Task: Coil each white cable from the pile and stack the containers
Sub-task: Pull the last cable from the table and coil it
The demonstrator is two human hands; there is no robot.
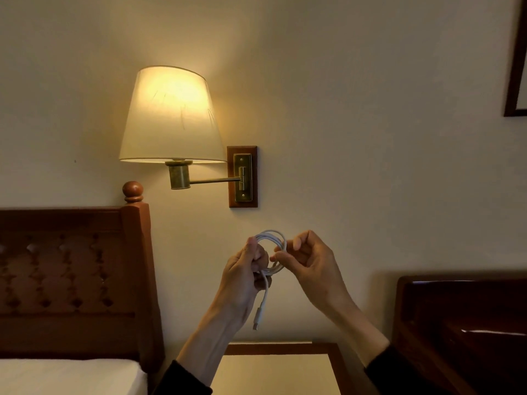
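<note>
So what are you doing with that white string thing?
It's a white cable being wound into a small coil. The left hand grips the loops, and the right hand pinches the coil's other side. One plug end hangs down loose, so it isn't fully wound. All this is held up in front of the wall, below a lit wall lamp and above a bedside table.

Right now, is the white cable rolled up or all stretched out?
Mostly rolled up. The thin white cable forms loops held between the left hand and right hand, with one short plug end hanging down.
</note>
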